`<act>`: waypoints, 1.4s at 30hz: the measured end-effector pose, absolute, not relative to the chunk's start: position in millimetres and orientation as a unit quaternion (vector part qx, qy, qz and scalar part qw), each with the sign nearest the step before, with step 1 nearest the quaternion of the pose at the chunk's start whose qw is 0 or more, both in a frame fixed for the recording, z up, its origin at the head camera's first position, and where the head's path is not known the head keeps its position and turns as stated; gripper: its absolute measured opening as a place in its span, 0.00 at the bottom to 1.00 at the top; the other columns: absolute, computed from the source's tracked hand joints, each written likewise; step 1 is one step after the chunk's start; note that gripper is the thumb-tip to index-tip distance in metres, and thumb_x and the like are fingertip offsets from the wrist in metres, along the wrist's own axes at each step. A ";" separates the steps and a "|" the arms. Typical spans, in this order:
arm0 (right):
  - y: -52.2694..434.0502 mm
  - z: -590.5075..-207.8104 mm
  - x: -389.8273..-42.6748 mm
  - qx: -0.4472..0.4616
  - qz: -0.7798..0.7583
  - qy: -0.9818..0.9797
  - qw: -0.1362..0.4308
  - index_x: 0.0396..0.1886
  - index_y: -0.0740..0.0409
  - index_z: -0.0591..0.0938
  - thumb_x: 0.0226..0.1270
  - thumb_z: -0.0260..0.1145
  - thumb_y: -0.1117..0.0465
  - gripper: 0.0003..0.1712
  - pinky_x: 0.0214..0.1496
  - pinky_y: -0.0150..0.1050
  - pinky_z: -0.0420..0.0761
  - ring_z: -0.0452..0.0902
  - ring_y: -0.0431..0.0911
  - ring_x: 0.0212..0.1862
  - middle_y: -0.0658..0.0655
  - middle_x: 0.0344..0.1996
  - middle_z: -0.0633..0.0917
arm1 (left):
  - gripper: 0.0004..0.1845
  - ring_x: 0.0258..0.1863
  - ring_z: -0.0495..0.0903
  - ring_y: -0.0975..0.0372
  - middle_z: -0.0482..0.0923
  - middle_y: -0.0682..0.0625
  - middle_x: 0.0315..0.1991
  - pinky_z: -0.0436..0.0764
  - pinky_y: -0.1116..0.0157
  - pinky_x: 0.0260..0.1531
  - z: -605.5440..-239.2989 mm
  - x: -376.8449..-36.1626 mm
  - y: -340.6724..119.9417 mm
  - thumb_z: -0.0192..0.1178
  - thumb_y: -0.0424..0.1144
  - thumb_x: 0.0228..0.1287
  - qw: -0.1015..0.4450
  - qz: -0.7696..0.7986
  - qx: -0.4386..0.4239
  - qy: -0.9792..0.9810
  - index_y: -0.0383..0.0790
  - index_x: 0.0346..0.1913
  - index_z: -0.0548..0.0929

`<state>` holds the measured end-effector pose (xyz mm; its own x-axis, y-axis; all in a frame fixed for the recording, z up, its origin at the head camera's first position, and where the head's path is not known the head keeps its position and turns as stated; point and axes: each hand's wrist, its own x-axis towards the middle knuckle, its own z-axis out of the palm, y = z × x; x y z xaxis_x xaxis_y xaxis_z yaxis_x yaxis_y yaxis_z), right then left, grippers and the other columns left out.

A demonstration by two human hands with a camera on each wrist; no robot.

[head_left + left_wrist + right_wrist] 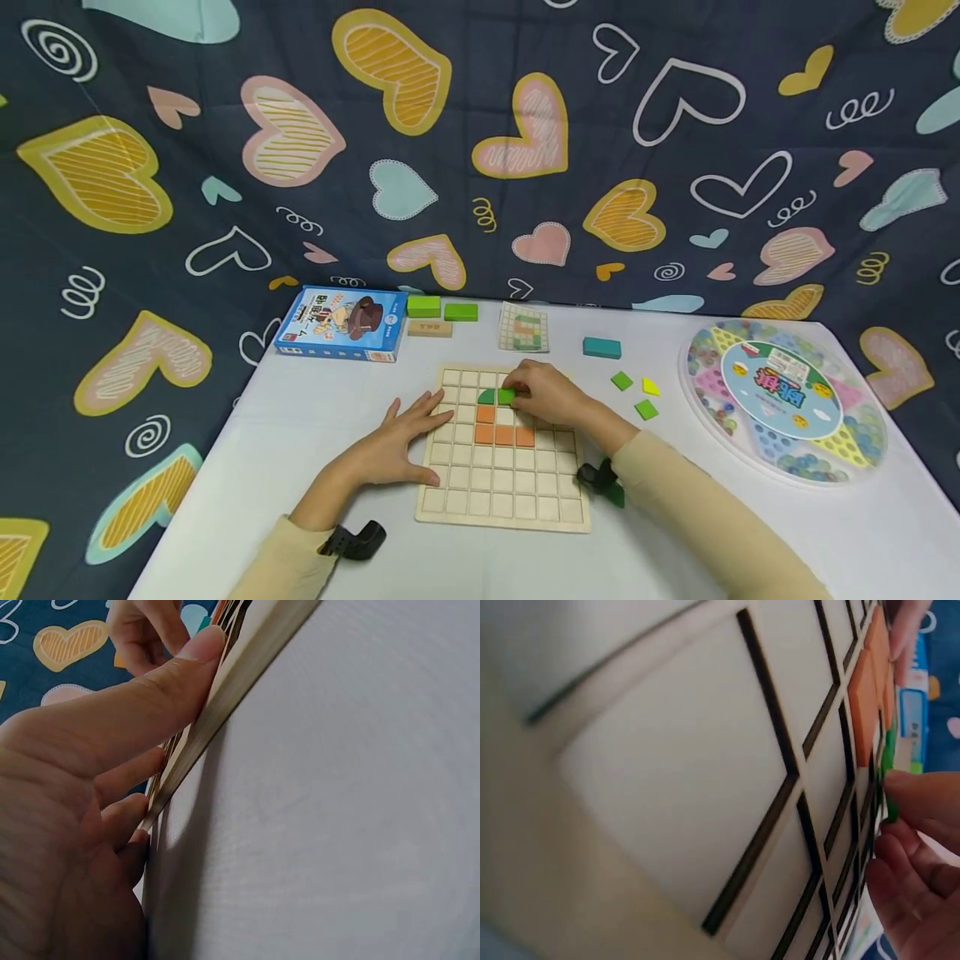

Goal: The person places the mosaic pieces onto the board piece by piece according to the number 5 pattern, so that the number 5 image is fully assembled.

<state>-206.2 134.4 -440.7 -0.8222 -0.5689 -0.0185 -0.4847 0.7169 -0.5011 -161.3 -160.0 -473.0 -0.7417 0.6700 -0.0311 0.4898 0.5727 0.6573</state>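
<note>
The left hand [390, 450] lies flat with straight fingers on the left edge of the grid board [501, 500]. Beyond it, the right hand [543, 393] pinches a green tile [506, 397] in the board's upper rows, just above four orange tiles [501, 427]. Farther off lie loose tiles [634, 395], a card [522, 327] and a blue box [341, 323].

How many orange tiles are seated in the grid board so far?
4: one orange tile just under the green pieces, and three in the row below. The right hand may hide others.
</note>
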 end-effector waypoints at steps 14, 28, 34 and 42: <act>197.5 -433.6 -203.3 -0.183 -0.323 0.928 0.025 0.54 0.65 0.79 0.59 0.69 0.63 0.23 0.51 0.47 0.80 0.78 0.54 0.49 0.61 0.47 0.81 | 0.52 0.75 0.42 0.48 0.44 0.45 0.76 0.34 0.37 0.67 -469.5 -158.5 -165.8 0.73 0.58 0.40 0.135 0.312 0.318 0.885 0.44 0.71 0.64; 275.7 -448.6 -207.3 -0.096 -0.227 0.969 0.028 0.44 0.66 0.82 0.57 0.69 0.60 0.17 0.48 0.52 0.76 0.76 0.53 0.42 0.63 0.39 0.81 | 0.52 0.75 0.43 0.46 0.46 0.43 0.76 0.34 0.36 0.67 -467.1 -162.0 -165.6 0.73 0.57 0.40 0.136 0.314 0.327 0.881 0.42 0.70 0.64; 228.4 -436.2 -202.1 -0.161 -0.273 0.948 0.028 0.47 0.62 0.82 0.58 0.69 0.62 0.16 0.50 0.49 0.78 0.78 0.52 0.46 0.59 0.43 0.83 | 0.52 0.75 0.43 0.47 0.46 0.44 0.76 0.34 0.37 0.67 -469.0 -163.0 -163.2 0.74 0.57 0.40 0.137 0.317 0.328 0.879 0.43 0.70 0.64; 168.2 -442.0 -202.6 -0.268 -0.269 0.923 0.068 0.47 0.58 0.84 0.60 0.68 0.62 0.15 0.41 0.38 0.77 0.75 0.43 0.39 0.53 0.40 0.82 | 0.52 0.75 0.43 0.46 0.46 0.43 0.76 0.34 0.36 0.66 -473.5 -162.2 -158.7 0.74 0.57 0.40 0.141 0.327 0.332 0.873 0.42 0.70 0.64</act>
<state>-202.6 168.2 -442.0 -0.8473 -0.5308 0.0183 -0.4576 0.7121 -0.5325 -162.2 -158.7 -473.5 -0.7402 0.6717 -0.0294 0.4870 0.5658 0.6653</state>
